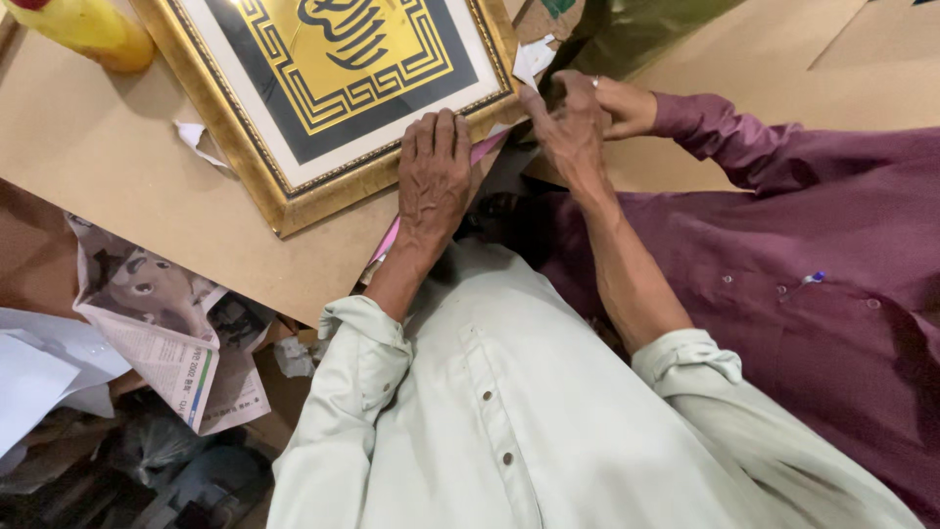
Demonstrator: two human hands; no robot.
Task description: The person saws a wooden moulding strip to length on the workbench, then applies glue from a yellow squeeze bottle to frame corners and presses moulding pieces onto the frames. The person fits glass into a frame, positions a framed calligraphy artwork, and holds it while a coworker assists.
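A gold-framed picture [294, 201] with a black and gold design lies on a brown board table [117, 157]. My left hand [434, 176] rests flat on the frame's lower edge, fingers together and pointing away from me, over a pink strip [487, 149] that runs under the frame. My right hand [571, 127] is at the frame's right corner, fingers bent and pinching at the edge beside a scrap of white paper [532, 59]. What it grips is hidden. A second person's hand [623, 106] in a maroon sleeve touches my right hand at the same corner.
The person in the maroon shirt [813, 284] stands close on my right. A yellow bottle [93, 29] lies at the table's far left. Crumpled newspaper [166, 333] and white sheets [39, 372] sit below the table's edge at left. A torn paper scrap [193, 135] lies beside the frame.
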